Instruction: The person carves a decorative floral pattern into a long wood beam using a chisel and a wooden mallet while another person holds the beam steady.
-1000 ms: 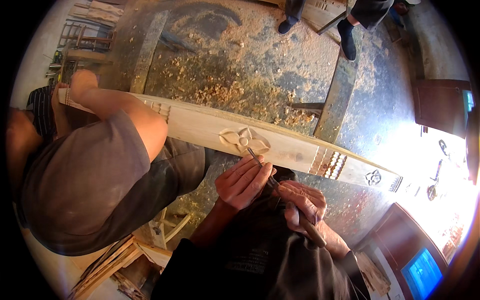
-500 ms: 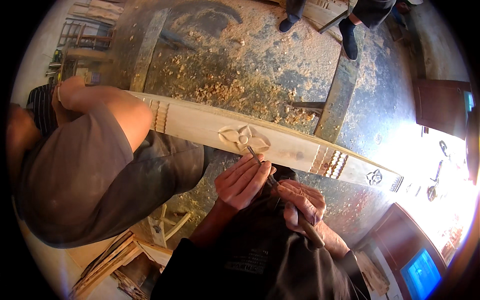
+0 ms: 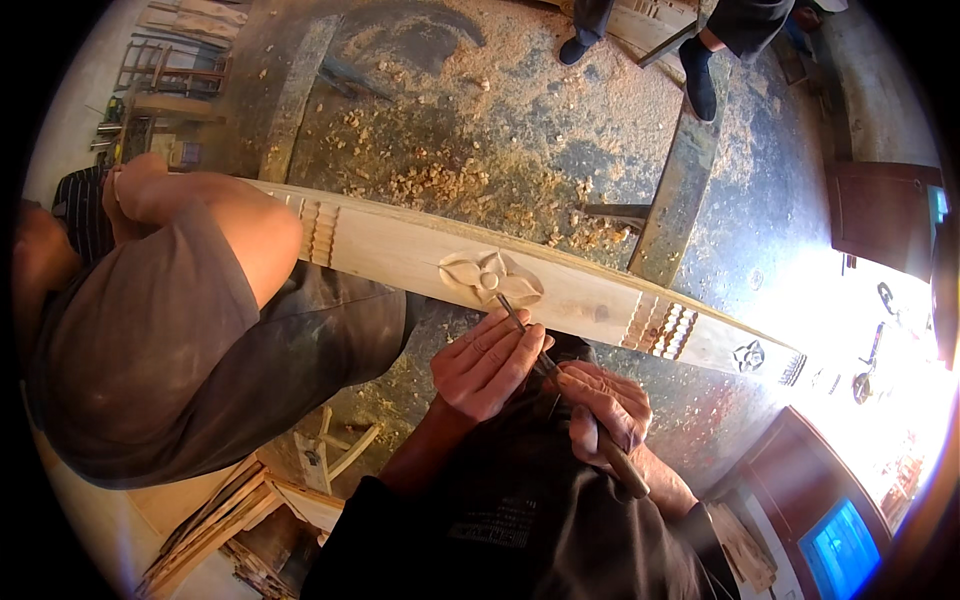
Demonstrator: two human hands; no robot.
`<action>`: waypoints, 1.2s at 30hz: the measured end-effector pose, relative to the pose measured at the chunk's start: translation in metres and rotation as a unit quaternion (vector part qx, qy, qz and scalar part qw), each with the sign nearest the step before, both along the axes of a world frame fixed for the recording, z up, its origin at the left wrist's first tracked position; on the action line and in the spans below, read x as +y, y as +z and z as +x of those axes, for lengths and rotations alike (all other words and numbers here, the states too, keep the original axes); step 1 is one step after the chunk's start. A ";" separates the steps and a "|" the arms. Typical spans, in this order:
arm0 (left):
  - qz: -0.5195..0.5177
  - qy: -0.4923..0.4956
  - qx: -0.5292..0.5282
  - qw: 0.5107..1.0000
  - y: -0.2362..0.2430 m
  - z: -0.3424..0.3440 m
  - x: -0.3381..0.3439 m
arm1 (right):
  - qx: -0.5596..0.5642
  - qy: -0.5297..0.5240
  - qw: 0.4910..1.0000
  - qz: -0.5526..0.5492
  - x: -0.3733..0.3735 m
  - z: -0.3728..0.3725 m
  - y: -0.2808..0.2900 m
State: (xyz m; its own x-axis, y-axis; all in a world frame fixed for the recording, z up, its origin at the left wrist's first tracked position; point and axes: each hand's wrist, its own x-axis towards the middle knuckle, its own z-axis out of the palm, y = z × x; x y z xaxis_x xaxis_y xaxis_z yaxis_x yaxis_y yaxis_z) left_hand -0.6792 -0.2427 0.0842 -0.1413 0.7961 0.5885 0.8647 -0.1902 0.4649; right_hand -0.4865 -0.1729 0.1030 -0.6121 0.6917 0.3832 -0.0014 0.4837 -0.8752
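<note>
A long pale wooden beam (image 3: pixel 590 305) crosses in front of me, with a flower relief (image 3: pixel 490 278) carved in its face. My right hand (image 3: pixel 605 405) is wrapped round the wooden handle of a carving chisel (image 3: pixel 622 468), whose butt sticks out below the palm. Further up, my left hand (image 3: pixel 487 365) pinches the metal shank close to the tip, its fingers by the beam's near edge. The chisel's tip meets the lower petals of the flower; whether it bites into the wood is too small to tell.
Close on my left a co-worker (image 3: pixel 140 330) leans over the beam's other end. Bands of carved notches (image 3: pixel 660 325) and a smaller flower (image 3: pixel 748 356) mark the beam further right. Wood chips (image 3: pixel 430 180) litter the floor. Another person's shoe (image 3: pixel 698 80) rests at the far side.
The chisel and both my hands stay almost in place, with only a tiny shift against the flower. The co-worker at left has moved slightly.
</note>
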 end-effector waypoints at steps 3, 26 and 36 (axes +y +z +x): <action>0.002 -0.005 -0.004 1.000 0.001 -0.001 0.001 | 0.011 -0.008 1.000 0.000 -0.001 -0.002 -0.002; -0.043 -0.015 -0.004 0.999 0.005 -0.004 -0.002 | 0.027 -0.008 0.999 -0.022 -0.006 0.001 -0.016; -0.053 -0.015 0.002 0.998 0.005 -0.003 -0.005 | 0.035 0.000 0.999 -0.018 -0.007 0.003 -0.022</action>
